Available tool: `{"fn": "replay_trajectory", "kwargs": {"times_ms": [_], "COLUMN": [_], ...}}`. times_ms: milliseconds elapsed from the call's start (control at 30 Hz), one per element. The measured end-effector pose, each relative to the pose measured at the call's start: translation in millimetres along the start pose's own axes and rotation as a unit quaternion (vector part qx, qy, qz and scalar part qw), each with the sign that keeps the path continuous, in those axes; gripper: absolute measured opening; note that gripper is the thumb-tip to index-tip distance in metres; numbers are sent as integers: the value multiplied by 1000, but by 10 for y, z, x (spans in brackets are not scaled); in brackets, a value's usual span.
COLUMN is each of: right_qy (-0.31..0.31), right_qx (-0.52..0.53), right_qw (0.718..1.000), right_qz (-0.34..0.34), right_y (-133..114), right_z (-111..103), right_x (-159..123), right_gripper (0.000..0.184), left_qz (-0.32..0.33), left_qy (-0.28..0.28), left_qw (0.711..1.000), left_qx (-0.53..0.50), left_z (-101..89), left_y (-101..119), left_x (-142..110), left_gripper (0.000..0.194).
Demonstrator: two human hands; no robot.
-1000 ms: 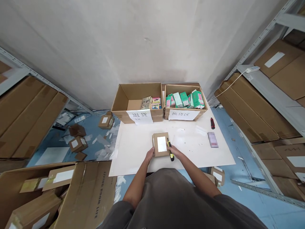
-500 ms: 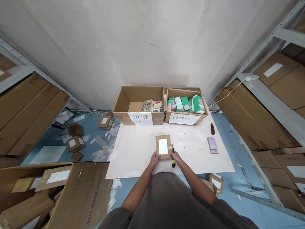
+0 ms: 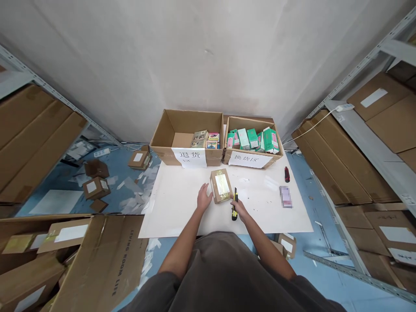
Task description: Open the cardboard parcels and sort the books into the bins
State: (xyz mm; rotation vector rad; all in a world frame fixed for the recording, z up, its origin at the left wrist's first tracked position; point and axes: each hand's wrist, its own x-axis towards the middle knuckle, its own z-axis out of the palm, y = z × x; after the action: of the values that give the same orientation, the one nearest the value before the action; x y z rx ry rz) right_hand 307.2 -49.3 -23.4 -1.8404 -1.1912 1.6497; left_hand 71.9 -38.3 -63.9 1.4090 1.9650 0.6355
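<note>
A small cardboard box (image 3: 214, 187) lies tilted on the white table (image 3: 175, 203), with a white label and shiny clear tape on its upper face. My left hand (image 3: 204, 198) is open beside the box's left edge, fingers spread, apart from it or barely touching. In my right hand (image 3: 239, 208) is a yellow and black utility knife (image 3: 234, 210), held upright near the box's lower right corner. Whether the right fingertips touch the box I cannot tell.
Behind stand a left carton (image 3: 159, 155) with several small boxes and a right carton (image 3: 273, 163) with green-pink boxes. A red and black cutter (image 3: 287, 174) and a blurred purple item (image 3: 285, 197) lie at right. A big carton (image 3: 120, 255) of parcels stands at lower left.
The box has been turned, now showing tape over its label, and sits angled further forward on the table. My left hand has let go of it. The knife stays in my right hand.
</note>
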Motion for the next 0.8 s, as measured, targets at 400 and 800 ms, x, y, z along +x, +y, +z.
{"fn": "replay_trajectory", "kwargs": {"times_ms": [400,800], "right_qy": [-8,-20], "right_qx": [-215,-425], "right_qw": [974,898], "right_qz": [-71,-111], "right_y": [-699,-882], "right_z": [-170,252], "right_x": [203,578], "right_gripper": [76,64], "left_qz": [52,56], "left_qy": [-244,-247], "left_qw": [917,917], "left_qx": [310,309], "left_z": [4,116], "left_y": [590,569], "left_x": [503,209], "left_gripper": [149,142]}}
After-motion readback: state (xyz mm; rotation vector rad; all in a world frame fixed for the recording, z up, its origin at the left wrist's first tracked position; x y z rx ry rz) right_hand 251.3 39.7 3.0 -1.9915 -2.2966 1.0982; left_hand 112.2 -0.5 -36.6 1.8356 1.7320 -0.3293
